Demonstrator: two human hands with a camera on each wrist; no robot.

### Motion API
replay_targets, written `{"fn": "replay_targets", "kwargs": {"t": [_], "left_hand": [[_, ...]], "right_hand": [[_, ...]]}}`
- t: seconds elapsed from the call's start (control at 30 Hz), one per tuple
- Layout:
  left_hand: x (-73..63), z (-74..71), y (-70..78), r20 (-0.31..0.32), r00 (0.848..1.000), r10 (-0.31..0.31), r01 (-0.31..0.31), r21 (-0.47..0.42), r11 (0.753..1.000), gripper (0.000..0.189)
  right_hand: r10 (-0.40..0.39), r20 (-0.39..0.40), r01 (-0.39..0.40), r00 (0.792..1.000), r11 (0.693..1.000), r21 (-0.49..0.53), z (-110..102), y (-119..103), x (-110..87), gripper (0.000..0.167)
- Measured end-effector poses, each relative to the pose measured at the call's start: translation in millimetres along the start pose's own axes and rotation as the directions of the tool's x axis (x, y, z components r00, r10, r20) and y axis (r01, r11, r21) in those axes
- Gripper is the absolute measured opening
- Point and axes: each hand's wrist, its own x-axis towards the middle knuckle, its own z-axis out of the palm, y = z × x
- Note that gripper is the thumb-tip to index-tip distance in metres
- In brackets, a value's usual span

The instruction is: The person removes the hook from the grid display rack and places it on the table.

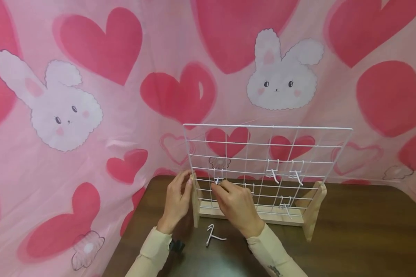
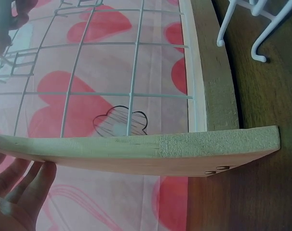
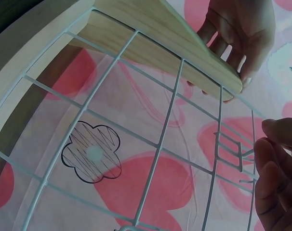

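A white wire grid rack (image 1: pixel 267 126) stands on a wooden base. My left hand (image 1: pixel 175 200) holds the upper end of its left wooden side panel (image 2: pixel 184 148), thumb at the front and fingers wrapped behind. In front of the grid, the thumb and fingers of my right hand (image 1: pixel 237 206) pinch the prong of a white hook (image 3: pixel 241 156). That hook hangs on the grid's left part, its upper loops over a wire. A loose white hook (image 1: pixel 210 236) lies on the table before the rack, between my forearms.
More white hooks hang on the grid: two at the upper right (image 1: pixel 272 173), one low on the right (image 1: pixel 285 205), and another partly hidden behind my right hand. The dark wooden table (image 1: pixel 364 231) backs onto a pink cloth (image 1: pixel 124 127) with hearts and rabbits.
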Motion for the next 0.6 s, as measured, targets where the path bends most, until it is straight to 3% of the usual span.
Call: {"fn": "replay_targets", "kwargs": {"t": [0.27, 0.6], "left_hand": [[8.8, 3.3, 0.4, -0.021, 0.999, 0.039, -0.038, 0.010, 0.999, 0.025], [-1.2, 2.5, -1.5, -0.017, 1.000, 0.019, -0.018, 0.015, 1.000, 0.025]], "right_hand": [[-0.013, -0.025, 0.013, 1.000, 1.000, 0.009, -3.0, 5.1, 8.5, 0.018], [-0.025, -0.070, 0.027, 0.997, 0.999, 0.033, -3.1, 1.4, 2.3, 0.008]]}}
